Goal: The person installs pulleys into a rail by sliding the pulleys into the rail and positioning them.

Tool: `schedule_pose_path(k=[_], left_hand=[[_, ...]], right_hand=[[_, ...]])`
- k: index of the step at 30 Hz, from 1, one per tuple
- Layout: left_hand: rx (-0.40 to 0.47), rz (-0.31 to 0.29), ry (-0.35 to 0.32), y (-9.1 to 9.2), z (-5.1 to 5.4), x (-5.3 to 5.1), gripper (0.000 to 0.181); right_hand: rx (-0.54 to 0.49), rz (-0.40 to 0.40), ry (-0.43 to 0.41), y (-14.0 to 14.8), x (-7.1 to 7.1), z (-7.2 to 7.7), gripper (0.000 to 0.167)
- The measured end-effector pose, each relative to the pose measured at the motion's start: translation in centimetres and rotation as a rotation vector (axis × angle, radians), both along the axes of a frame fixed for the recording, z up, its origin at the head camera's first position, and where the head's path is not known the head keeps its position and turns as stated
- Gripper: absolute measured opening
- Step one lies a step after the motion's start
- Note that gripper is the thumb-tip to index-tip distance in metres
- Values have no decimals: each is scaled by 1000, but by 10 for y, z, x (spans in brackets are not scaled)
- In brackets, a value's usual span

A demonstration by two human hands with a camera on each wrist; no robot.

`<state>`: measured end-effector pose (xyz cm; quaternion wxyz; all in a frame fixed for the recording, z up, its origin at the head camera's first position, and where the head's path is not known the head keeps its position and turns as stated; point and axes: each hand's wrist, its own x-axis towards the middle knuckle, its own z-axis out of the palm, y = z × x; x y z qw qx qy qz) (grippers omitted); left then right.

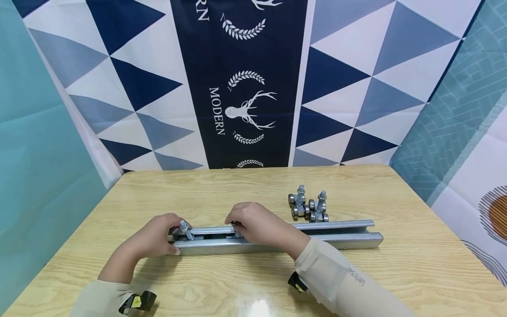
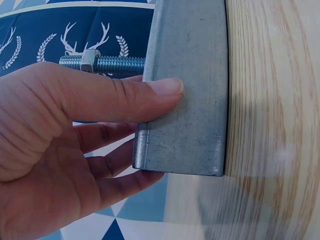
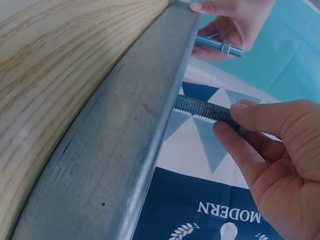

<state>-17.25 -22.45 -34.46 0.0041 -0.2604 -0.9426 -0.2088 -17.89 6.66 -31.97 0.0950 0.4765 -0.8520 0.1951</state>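
A galvanized steel channel track lies across the table with its slot facing up. My left hand grips its left end, the thumb pressed on the near wall and the fingers on the far side. Close to that hand, a threaded bolt with a nut stands up from the slot. My right hand pinches the top of a second threaded bolt between thumb and fingers, around the middle of the track. Whatever these bolts attach to inside the channel is mostly hidden by its walls.
Behind the track, right of the middle, two roller trolleys with upright bolts stand close together on the wooden table. A patterned cloth hangs at the table's back edge, with teal cloth at the left.
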Motion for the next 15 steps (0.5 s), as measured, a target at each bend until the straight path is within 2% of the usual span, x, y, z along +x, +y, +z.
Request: schedule_pose_path(k=[6,15], left_hand=[[-8,0,4,-1,0,0,46],[0,-7,8,-1,-1,0,47]], right_hand=[[10,-2,-14,1,1,1,23],[16,-37,-56,9,6,1,39]])
